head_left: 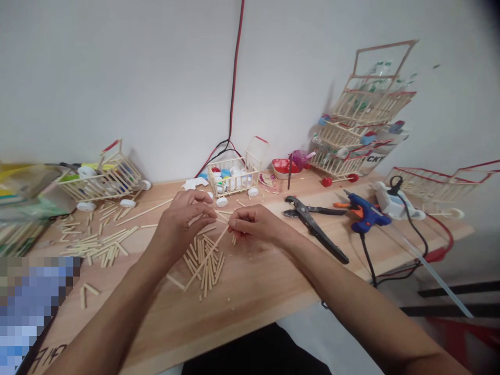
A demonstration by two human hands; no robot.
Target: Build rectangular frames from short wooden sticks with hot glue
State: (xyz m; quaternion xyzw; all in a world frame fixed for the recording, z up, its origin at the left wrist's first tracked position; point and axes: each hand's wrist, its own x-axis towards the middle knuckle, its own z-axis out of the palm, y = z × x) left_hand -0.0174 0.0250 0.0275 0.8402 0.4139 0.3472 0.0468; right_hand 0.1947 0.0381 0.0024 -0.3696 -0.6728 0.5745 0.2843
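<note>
A thin frame of joined wooden sticks (208, 259) slants across the middle of the table, one corner low and toward me. My right hand (252, 223) pinches its upper right side between thumb and fingers. Close by, my left hand (187, 212) is curved over the far part of the frame, its fingers apart. Whether its fingertips touch the sticks I cannot tell. Beneath the frame lies a loose pile of short cut sticks (211, 275). Part of the frame is hidden behind my left hand and wrist.
Small stick-built carts stand along the wall: one at left (105, 179), one in the middle (234, 179), a stack at right (344, 135). Pliers (316, 226), a blue glue gun (363, 212) and a power strip (394, 200) lie right. More cut sticks (105, 247) lie left.
</note>
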